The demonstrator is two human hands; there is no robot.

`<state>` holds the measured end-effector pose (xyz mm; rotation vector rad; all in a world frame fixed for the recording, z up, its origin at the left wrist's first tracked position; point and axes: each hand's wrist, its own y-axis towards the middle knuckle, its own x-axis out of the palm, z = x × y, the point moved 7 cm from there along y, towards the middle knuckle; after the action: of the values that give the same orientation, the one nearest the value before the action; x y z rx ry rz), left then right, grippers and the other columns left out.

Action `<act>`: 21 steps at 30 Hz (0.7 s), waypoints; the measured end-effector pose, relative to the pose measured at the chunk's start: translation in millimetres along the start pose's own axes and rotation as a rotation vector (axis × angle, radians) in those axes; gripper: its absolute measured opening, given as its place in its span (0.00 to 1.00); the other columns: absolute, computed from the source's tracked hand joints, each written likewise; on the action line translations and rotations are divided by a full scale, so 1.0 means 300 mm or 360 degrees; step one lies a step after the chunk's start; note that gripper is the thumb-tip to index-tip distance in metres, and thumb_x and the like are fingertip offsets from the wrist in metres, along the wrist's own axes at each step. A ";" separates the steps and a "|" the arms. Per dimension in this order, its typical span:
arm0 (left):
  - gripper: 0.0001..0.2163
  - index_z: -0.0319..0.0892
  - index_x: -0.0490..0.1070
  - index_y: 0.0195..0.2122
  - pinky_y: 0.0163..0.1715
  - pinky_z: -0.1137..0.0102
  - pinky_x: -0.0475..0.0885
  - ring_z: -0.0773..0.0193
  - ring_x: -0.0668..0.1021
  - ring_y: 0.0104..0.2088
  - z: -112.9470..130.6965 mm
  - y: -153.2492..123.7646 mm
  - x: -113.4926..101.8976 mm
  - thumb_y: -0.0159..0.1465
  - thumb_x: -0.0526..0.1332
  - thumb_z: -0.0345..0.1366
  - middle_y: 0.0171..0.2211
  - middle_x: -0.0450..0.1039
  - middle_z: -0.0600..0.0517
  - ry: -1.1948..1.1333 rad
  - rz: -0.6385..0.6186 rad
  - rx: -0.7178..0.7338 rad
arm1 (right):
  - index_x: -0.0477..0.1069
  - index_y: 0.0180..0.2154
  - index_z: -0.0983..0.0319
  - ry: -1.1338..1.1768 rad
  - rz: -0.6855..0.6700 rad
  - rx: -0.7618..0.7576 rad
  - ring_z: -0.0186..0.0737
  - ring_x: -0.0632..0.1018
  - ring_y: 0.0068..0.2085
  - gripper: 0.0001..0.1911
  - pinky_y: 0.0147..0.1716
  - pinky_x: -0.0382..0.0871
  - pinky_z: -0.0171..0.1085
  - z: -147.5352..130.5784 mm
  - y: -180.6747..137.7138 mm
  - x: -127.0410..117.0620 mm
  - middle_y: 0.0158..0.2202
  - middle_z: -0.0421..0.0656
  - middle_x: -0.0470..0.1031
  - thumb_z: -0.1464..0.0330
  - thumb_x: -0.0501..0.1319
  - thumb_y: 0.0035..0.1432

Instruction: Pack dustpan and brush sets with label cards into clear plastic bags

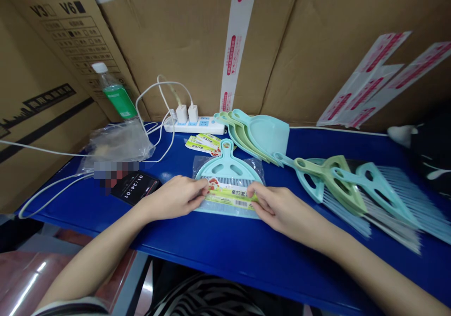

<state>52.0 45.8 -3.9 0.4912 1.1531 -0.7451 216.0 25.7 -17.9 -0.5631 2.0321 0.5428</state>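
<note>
Lower centre of frame: pale-blue dustpan-and-brush set [226, 158] in clear plastic, flat on blue table [211, 252], handle toward the top; yellow-green printed label card [229, 196] lies across its bristles; left hand [179, 196], fingers curled, pinches the label's left end; right hand [278, 209] at the label's right end, forefinger and thumb bent, slightly parted at the tips; whether they grip it, cannot tell.

Right of centre: stacked dustpans [270, 132], blue and green; lower right, overlapping hand brushes [329, 184], bristles toward the right edge; above centre, loose label cards [204, 143] beside white power strip [213, 126]; left, smartphone [136, 187] reading 01:24:01; upper left, green-labelled bottle [120, 100] behind crumpled plastic bag [121, 142].
</note>
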 end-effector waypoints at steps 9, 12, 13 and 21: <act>0.07 0.42 0.63 0.33 0.24 0.72 0.59 0.67 0.69 0.20 0.006 0.001 0.003 0.65 0.47 0.31 0.20 0.64 0.58 0.0064 -0.0010 0.0012 | 0.61 0.37 0.60 -0.0017 0.0078 0.0008 0.33 0.61 0.17 0.08 0.20 0.54 0.31 0.001 0.006 0.001 0.17 0.30 0.52 0.76 0.49 0.57; 0.07 0.42 0.62 0.34 0.23 0.72 0.58 0.67 0.70 0.20 0.006 0.001 0.004 0.66 0.47 0.31 0.21 0.66 0.57 0.0069 0.0012 0.0027 | 0.61 0.36 0.59 0.0010 0.0154 -0.0008 0.33 0.61 0.16 0.07 0.20 0.54 0.31 0.005 0.005 -0.009 0.17 0.29 0.49 0.76 0.49 0.57; 0.07 0.42 0.62 0.34 0.23 0.72 0.59 0.67 0.70 0.21 0.006 0.001 0.005 0.66 0.47 0.31 0.21 0.66 0.57 0.0060 0.0020 0.0035 | 0.60 0.35 0.59 0.0028 0.0178 0.0001 0.33 0.62 0.16 0.07 0.20 0.55 0.30 0.008 0.004 -0.011 0.17 0.29 0.49 0.76 0.49 0.57; 0.05 0.43 0.59 0.32 0.24 0.74 0.59 0.69 0.66 0.19 -0.010 0.001 0.012 0.59 0.49 0.26 0.19 0.60 0.60 -0.0001 0.0051 -0.0043 | 0.61 0.34 0.59 -0.0004 0.0227 0.0053 0.32 0.63 0.19 0.12 0.20 0.56 0.30 0.014 0.006 -0.013 0.21 0.33 0.59 0.80 0.49 0.51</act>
<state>51.1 47.0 -8.3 0.4857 1.1511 -0.7011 219.6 30.3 -16.1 -0.3995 2.0858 0.5929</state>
